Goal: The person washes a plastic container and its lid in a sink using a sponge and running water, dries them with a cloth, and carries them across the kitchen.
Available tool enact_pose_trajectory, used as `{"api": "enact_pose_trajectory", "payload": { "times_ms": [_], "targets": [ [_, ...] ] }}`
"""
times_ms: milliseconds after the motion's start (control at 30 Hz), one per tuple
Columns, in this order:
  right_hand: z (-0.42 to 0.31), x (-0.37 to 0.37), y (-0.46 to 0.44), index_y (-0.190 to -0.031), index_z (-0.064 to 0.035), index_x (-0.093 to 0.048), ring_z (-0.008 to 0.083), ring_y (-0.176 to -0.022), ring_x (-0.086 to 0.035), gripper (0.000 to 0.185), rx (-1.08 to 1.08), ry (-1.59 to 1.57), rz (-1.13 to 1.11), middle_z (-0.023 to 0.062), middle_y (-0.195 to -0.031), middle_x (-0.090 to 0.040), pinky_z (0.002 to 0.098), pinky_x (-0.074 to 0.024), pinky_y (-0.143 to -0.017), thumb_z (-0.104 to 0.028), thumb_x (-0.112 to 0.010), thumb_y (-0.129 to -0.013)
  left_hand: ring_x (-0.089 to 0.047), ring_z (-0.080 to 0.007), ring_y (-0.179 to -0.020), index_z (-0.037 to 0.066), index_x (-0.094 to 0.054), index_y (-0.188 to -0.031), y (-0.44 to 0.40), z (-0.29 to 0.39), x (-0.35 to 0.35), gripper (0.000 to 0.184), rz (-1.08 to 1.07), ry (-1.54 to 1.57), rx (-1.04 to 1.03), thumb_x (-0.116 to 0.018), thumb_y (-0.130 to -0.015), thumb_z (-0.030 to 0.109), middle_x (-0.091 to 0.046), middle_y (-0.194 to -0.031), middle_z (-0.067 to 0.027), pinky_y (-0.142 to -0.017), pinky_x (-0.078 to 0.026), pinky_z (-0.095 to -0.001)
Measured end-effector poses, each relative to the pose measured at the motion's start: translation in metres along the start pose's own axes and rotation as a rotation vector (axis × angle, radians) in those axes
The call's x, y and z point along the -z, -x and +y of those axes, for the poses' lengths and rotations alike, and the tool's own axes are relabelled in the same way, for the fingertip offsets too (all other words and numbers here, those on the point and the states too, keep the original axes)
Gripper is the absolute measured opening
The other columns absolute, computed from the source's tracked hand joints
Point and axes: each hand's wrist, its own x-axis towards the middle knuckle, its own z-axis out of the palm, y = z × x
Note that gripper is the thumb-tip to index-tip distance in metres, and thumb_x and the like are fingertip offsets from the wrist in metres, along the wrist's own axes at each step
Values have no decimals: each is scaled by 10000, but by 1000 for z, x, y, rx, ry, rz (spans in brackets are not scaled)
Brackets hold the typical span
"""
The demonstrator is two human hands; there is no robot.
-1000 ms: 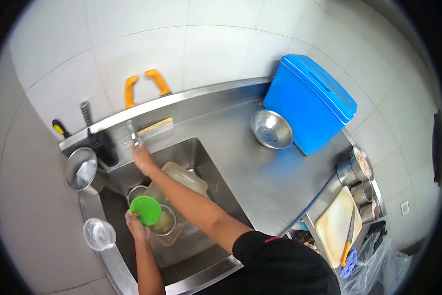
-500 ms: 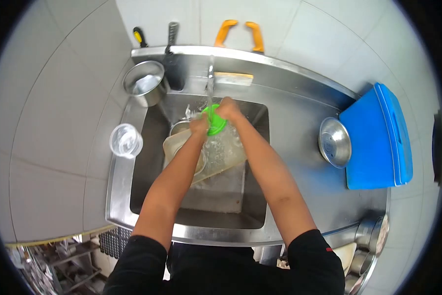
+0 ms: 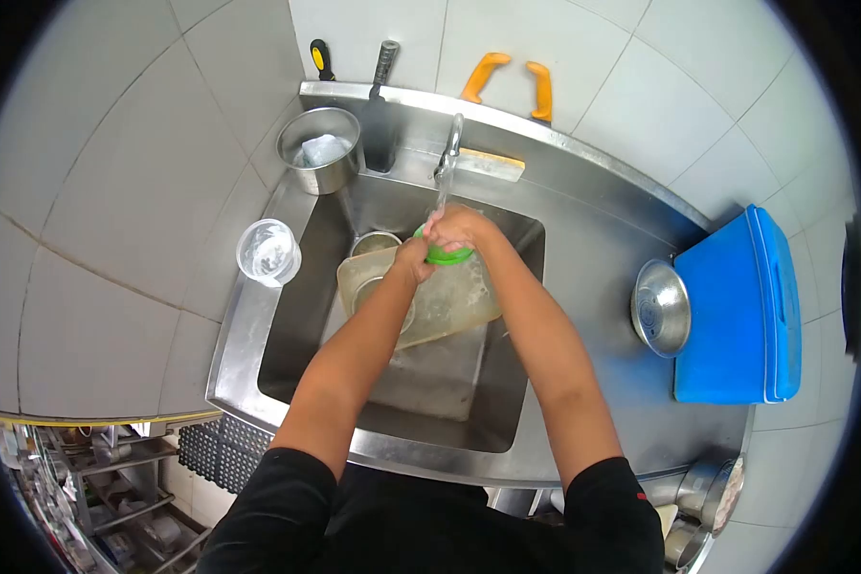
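Under the running faucet (image 3: 452, 143), both my hands are at a round green plastic lid (image 3: 449, 256). My left hand (image 3: 414, 258) grips its left edge with the fingers closed. Across the top of the lid lies my right hand (image 3: 457, 227), its fingers curled over the rim and partly in the water. Much of the lid is hidden behind my fingers. Below them, a pale rectangular board (image 3: 449, 311) leans in the sink (image 3: 421, 383). A round metal bowl (image 3: 378, 243) sits behind the board's upper left corner.
A metal pot (image 3: 320, 172) and a clear plastic tub (image 3: 268, 253) stand on the left rim. Along the back are a black-handled spatula (image 3: 382, 105) and orange handles (image 3: 486, 77). A metal bowl (image 3: 660, 308) and a blue cooler (image 3: 732, 316) occupy the right counter.
The lid has tilted from facing me to nearly edge-on. My right hand has moved over its top, and my hands are closer together. The whole view has shifted a little.
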Motion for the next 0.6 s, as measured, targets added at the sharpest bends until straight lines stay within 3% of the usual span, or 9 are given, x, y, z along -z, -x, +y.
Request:
{"api": "enact_pose_trajectory", "payload": {
  "times_ms": [67,233,300,333,367,433,500,600],
  "targets": [
    [3,5,-12,-885,-33,-651,198,-869,-611,169,35,-51,24,114,-977,-627,331,-536,-716,-49,-657,-716,-604,-261,-951,42,-494,-1166,9,-6,-4,260,102,-24,-134,-461,-912,91,-592,-1085,-123,-829,-511,-445],
    [1,2,-39,-884,-51,-657,163,-809,-612,146,66,35,126,97,-934,-638,310,-528,-729,-54,-626,-742,-604,-242,-961,58,-498,-1155,46,-6,12,270,160,60,-268,-472,-891,13,-589,-1085,-107,-802,-520,-384],
    [12,-3,-57,-810,-37,-684,190,-618,-646,140,292,139,405,108,-801,-671,282,-515,-533,-100,-584,-736,-598,-244,-979,55,-494,-1157,67,0,18,269,189,52,-289,-471,-892,13,-578,-1113,-104,-820,-514,-359],
    [20,-3,-68,-810,-37,-684,190,-618,-646,140,298,145,395,108,-801,-671,282,-515,-533,-100,-584,-736,-595,-249,-987,62,-494,-1163,77,4,20,279,141,48,-313,-466,-891,8,-578,-1115,-104,-828,-511,-375],
    [23,-5,-73,-896,-33,-670,188,-663,-643,181,536,645,366,116,-831,-664,304,-532,-560,-101,-578,-756,-592,-253,-995,69,-494,-1170,81,7,23,289,94,43,-338,-461,-890,4,-578,-1117,-105,-836,-508,-391],
    [30,-12,-85,-982,-29,-656,185,-707,-640,235,776,1137,313,123,-861,-657,325,-549,-586,-102,-572,-775,-591,-257,-997,80,-492,-1187,88,13,27,314,97,30,-363,-449,-887,-4,-577,-1121,-106,-837,-507,-410],
    [-5,-33,-37,-1047,-20,-627,221,-786,-648,286,6,490,172,136,-948,-656,373,-563,-607,-86,-573,-775,-590,-260,-998,90,-490,-1205,85,19,39,340,105,-5,-383,-437,-885,-13,-576,-1125,-108,-837,-506,-429],
    [24,-39,-71,-1091,-25,-600,257,-905,-636,325,-43,384,13,139,-1040,-637,412,-572,-663,-110,-598,-778,-590,-259,-989,131,-489,-1234,80,28,42,393,-65,-152,-481,-414,-881,-23,-573,-1135,-101,-792,-517,-460]
  ]
}}
